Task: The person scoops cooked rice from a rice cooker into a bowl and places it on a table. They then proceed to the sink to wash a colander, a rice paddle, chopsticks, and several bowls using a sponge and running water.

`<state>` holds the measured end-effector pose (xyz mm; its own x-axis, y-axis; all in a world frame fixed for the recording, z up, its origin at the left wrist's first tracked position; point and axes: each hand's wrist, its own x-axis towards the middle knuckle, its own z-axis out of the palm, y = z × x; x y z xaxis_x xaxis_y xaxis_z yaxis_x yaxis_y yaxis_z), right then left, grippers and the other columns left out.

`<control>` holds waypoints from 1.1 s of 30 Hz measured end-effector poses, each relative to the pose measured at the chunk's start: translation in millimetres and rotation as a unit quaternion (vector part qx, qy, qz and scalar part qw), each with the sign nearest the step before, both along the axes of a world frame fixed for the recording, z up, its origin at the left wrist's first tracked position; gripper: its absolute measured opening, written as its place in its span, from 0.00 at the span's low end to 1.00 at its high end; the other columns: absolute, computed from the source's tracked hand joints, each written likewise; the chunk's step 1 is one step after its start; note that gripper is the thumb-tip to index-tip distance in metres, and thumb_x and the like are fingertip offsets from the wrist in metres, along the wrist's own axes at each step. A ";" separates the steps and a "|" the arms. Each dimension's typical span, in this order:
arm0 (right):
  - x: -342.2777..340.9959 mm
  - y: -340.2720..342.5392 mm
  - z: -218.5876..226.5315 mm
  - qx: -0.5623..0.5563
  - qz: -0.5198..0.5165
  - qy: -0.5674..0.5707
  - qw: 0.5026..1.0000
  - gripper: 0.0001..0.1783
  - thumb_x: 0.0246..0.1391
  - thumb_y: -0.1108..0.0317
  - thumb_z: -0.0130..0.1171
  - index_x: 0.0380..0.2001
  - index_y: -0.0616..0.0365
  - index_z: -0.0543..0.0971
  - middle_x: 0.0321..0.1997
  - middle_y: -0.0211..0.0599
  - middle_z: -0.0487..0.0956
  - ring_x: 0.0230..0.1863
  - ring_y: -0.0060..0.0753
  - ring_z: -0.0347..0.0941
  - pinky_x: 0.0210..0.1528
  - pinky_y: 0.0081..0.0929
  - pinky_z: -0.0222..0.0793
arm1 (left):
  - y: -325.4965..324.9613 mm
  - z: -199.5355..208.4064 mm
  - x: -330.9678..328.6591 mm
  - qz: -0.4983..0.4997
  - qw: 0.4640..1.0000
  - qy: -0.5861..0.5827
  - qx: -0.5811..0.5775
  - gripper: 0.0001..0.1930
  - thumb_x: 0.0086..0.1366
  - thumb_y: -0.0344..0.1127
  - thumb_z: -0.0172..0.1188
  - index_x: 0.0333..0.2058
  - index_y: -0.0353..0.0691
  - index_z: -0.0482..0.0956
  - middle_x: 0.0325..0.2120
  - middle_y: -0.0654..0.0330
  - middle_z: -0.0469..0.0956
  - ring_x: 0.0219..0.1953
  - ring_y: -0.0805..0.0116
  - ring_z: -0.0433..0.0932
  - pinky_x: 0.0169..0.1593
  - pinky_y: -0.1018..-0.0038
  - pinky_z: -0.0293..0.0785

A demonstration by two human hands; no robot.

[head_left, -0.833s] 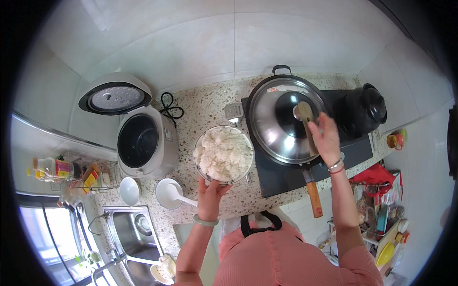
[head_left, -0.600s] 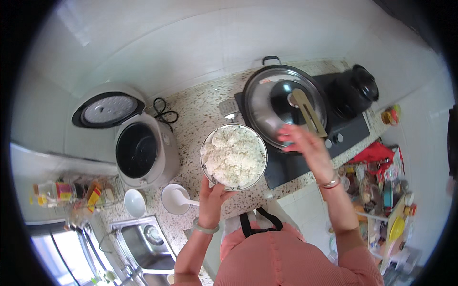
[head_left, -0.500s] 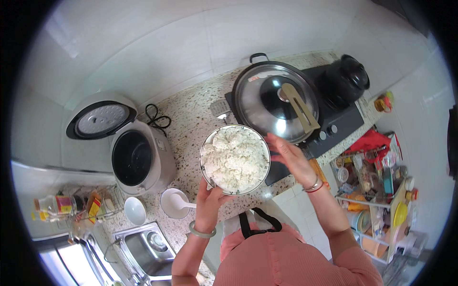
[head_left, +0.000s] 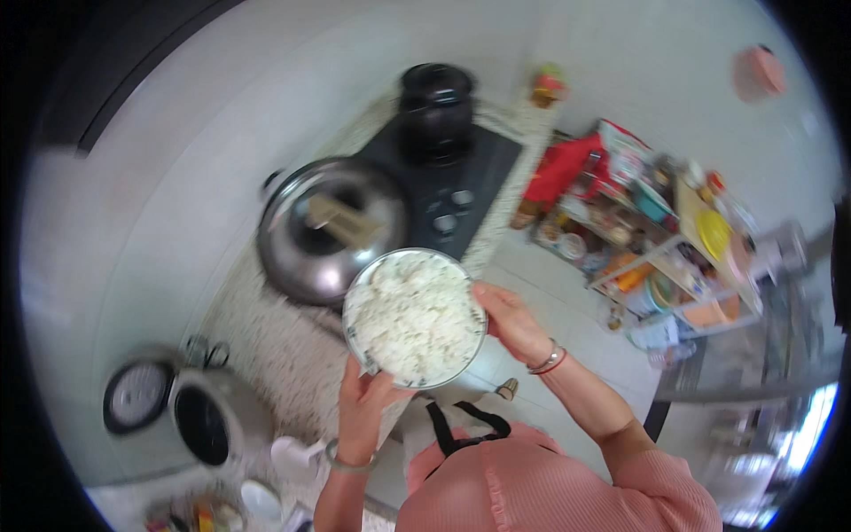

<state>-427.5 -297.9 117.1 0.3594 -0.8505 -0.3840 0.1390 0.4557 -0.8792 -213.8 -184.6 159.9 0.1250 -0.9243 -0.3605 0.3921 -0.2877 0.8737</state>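
A wide bowl heaped with cooked white rice (head_left: 417,315) is held up between both hands in front of my body. My left hand (head_left: 362,397), wearing a pale bangle, grips its near left rim with the thumb on top. On the right side, my right hand (head_left: 511,321) has closed on the rim, fingers partly hidden beneath the bowl. Just beyond the bowl is a large lidded wok (head_left: 297,257), with a pair of beige tongs or a clip-like tool (head_left: 346,222) resting across its lid.
A black lidded pot (head_left: 436,111) stands on the dark cooktop (head_left: 479,182). The rice cooker (head_left: 239,417) is at lower left, lid raised, with a white bowl (head_left: 288,457) beside it. On the right, a crowded shelf rack (head_left: 678,244) stands on the tiled floor (head_left: 603,368).
My view has turned to the right, so the wok and rice cooker sit further left. My right hand, earlier apart with fingers spread, now holds the rice bowl's right side.
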 end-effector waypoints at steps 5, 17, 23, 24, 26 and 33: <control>-112.5 12.0 15.7 -0.024 -0.083 0.022 0.996 0.24 0.66 0.49 0.46 0.52 0.57 0.74 0.45 0.24 0.78 0.44 0.15 0.72 0.46 0.20 0.71 | -29.1 4.9 -98.8 -0.091 0.996 -0.009 -0.009 0.23 0.67 0.28 0.45 0.61 0.36 0.59 0.53 0.50 0.72 0.47 0.58 0.79 0.44 0.66 0.81; -426.5 46.8 76.4 -0.005 -0.284 0.073 0.956 0.22 0.67 0.50 0.44 0.49 0.54 0.76 0.41 0.22 0.78 0.39 0.11 0.71 0.39 0.17 0.70 | -96.7 40.3 -397.4 -0.323 0.941 0.092 0.042 0.24 0.65 0.27 0.48 0.60 0.36 0.59 0.51 0.51 0.73 0.45 0.60 0.79 0.46 0.64 0.80; -526.3 50.8 75.5 0.020 -0.396 0.078 0.915 0.21 0.66 0.50 0.45 0.46 0.54 0.77 0.38 0.21 0.78 0.36 0.11 0.72 0.36 0.17 0.71 | -138.7 44.4 -512.3 -0.405 0.906 0.098 0.074 0.24 0.65 0.27 0.48 0.60 0.36 0.59 0.50 0.49 0.73 0.44 0.58 0.80 0.46 0.64 0.80; -541.1 49.0 69.1 0.015 -0.409 0.063 0.910 0.21 0.66 0.50 0.46 0.47 0.54 0.77 0.39 0.22 0.78 0.37 0.12 0.72 0.35 0.17 0.72 | -147.9 39.9 -528.6 -0.418 0.900 0.097 0.078 0.24 0.65 0.27 0.48 0.59 0.36 0.59 0.50 0.49 0.73 0.43 0.58 0.80 0.47 0.64 0.80; -572.1 39.7 55.2 0.026 -0.436 0.050 0.898 0.21 0.65 0.51 0.46 0.48 0.54 0.77 0.39 0.22 0.78 0.37 0.13 0.73 0.35 0.18 0.72 | -166.5 30.4 -561.2 -0.441 0.888 0.097 0.087 0.24 0.65 0.26 0.48 0.59 0.36 0.58 0.50 0.48 0.73 0.43 0.57 0.80 0.47 0.63 0.80; -675.9 -26.0 17.6 0.030 -0.466 0.051 0.883 0.22 0.65 0.49 0.48 0.48 0.54 0.76 0.40 0.23 0.79 0.37 0.14 0.74 0.36 0.19 0.74 | -250.6 -19.5 -671.9 -0.480 0.866 0.112 0.083 0.24 0.65 0.25 0.46 0.60 0.37 0.57 0.52 0.49 0.72 0.45 0.56 0.80 0.47 0.62 0.81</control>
<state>-1103.4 -323.8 134.7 -0.5250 -0.7359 -0.4276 0.4001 0.2300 -0.8871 -885.7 -435.2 140.4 -0.7634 -0.4961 -0.4137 0.0566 -0.6894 0.7222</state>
